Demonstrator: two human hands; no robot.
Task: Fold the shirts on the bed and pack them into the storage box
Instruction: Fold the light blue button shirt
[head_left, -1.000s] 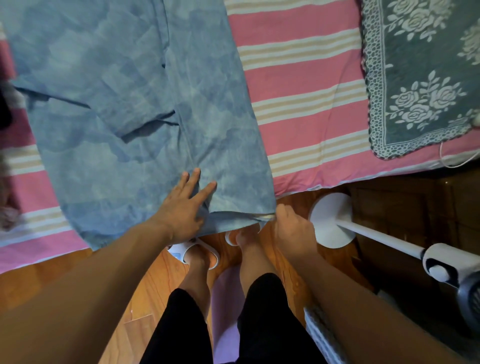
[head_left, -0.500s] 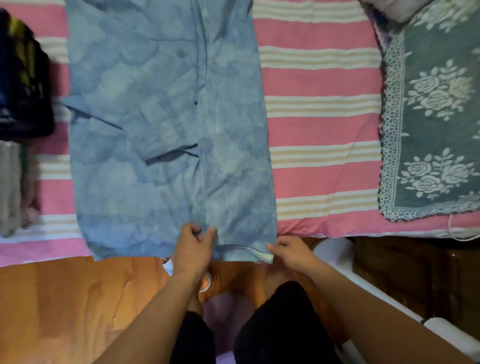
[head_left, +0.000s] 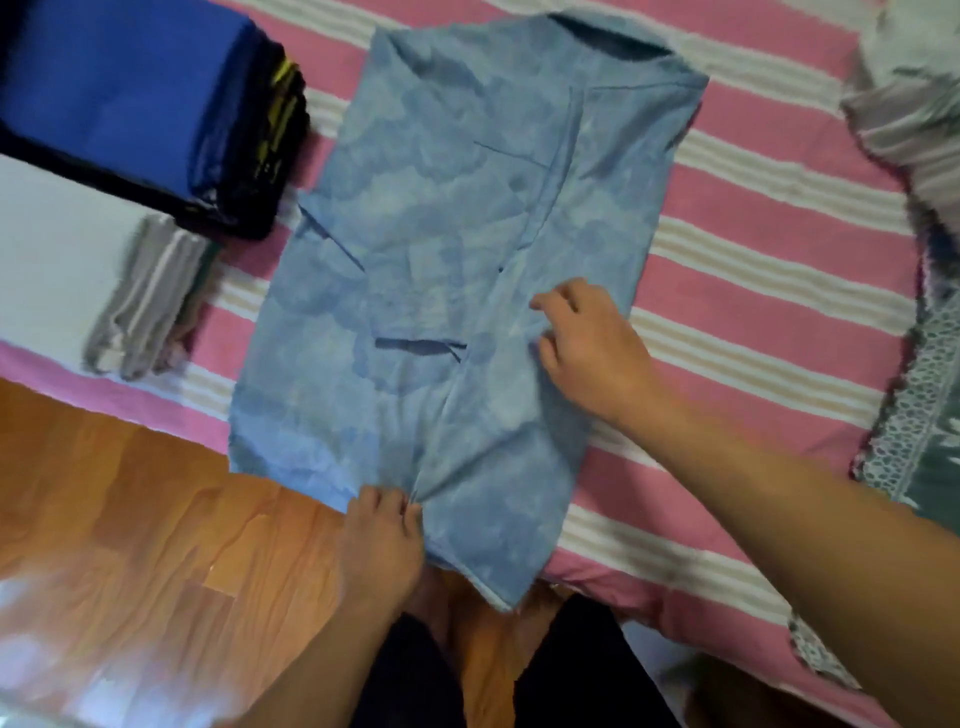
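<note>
A light blue mottled shirt (head_left: 457, 249) lies spread on the pink striped bed (head_left: 769, 270), sleeves folded in, collar at the far end, hem hanging over the bed's near edge. My left hand (head_left: 382, 545) pinches the hem at its middle, fingers curled on the cloth. My right hand (head_left: 587, 343) rests on the shirt's right half, fingers loosely bent and touching the fabric. No storage box is in view.
A stack of folded dark blue and black clothes (head_left: 140, 109) sits at the far left, with grey and white folded clothes (head_left: 140, 301) below it. A green lace-edged cloth (head_left: 930, 415) lies at the right. Wooden floor (head_left: 130, 519) is at the near left.
The view swung back so the whole shirt shows. My right hand left the hem's right corner and moved up onto the shirt's right half. My left hand stays pinching the hem.
</note>
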